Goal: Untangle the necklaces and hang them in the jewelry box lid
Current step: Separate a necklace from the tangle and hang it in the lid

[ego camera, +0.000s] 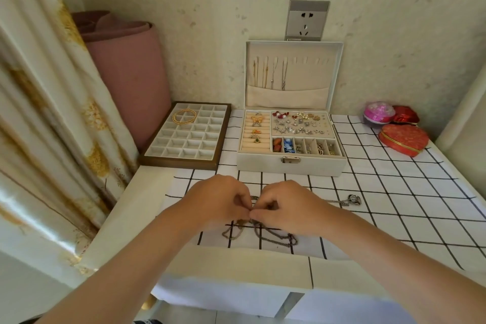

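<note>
Four necklaces (268, 73) already hang from the hooks on the left side of the jewelry box lid (294, 73), which stands open and upright against the wall. Their lower ends go into the pocket (286, 97) at the bottom of the lid. Several hooks on the right side of the lid are free. So a part of the task looks done, and more is left.

The tangle of chains (265, 235) lies on the checked cloth (394, 192) of the desk, near its front edge and well apart from the box. The left hand (221, 200) and the right hand (286, 205) meet above it, with fingertips almost touching. Each grip is closed in a pinch on a piece of chain at the top of the tangle, where I think the knot is.

From the pinch, beaded loops fall toward the person and spread to the left and right, so the long axis of the tangle goes roughly across the desk. A thinner silver chain runs to the right from under the right hand and ends at a heart pendant (354, 200), which lies flat on the cloth.

I judge that the chains must first be separated, and then each one hung on a free hook.
</note>
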The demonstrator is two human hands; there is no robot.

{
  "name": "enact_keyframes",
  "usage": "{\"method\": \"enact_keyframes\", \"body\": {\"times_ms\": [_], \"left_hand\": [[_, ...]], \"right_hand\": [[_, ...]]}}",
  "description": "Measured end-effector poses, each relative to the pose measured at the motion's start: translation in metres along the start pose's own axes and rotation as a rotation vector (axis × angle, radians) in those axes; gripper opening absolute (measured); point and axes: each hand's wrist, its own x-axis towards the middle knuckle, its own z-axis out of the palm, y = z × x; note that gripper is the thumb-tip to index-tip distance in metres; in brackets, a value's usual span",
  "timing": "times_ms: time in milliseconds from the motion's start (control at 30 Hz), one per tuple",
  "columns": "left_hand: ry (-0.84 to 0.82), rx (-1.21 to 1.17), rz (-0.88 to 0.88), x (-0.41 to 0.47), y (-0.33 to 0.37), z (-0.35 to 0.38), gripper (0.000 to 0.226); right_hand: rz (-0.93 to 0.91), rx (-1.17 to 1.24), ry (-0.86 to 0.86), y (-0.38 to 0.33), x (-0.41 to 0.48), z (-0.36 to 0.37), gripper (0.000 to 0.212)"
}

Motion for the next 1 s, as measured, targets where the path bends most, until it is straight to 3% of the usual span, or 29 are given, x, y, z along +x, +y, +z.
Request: {"method": "enact_keyframes", "body": {"times_ms": [133, 200, 333, 500, 600, 767, 867, 1000], "left_hand": [[0.066, -0.375, 0.014, -0.003, -0.005, -0.001, 0.013], [0.057, -0.437, -0.01, -0.004, -0.007, 0.0, 0.017], [0.02, -0.383, -0.067, -0.005, -0.013, 0.004, 0.016], [0.0, -0.223, -0.142, -0.009, -0.017, 0.001, 0.02], [-0.022, -0.22, -0.155, -0.01, -0.016, -0.004, 0.016], [-0.067, -0.047, -0.201, -0.015, -0.023, -0.01, 0.006], [-0.109, 0.12, -0.205, -0.019, -0.021, -0.014, 0.001], [-0.257, 0.083, -0.214, -0.025, -0.017, -0.016, 0.014]], "right_hand": [[0.088, 0.241, 0.013, -0.002, 0.004, -0.005, 0.001], [0.11, 0.308, 0.025, -0.001, 0.007, -0.008, 0.002], [0.173, 0.361, -0.01, 0.001, 0.009, -0.017, 0.008], [0.205, 0.667, -0.056, 0.006, 0.013, -0.026, 0.031], [0.209, 0.759, -0.103, 0.008, 0.01, -0.03, 0.029], [0.227, 0.439, -0.217, 0.003, -0.001, -0.047, 0.029], [0.35, 0.237, -0.417, 0.003, -0.006, -0.056, 0.026], [0.449, 0.202, -0.561, 0.004, -0.013, -0.058, 0.014]]}}
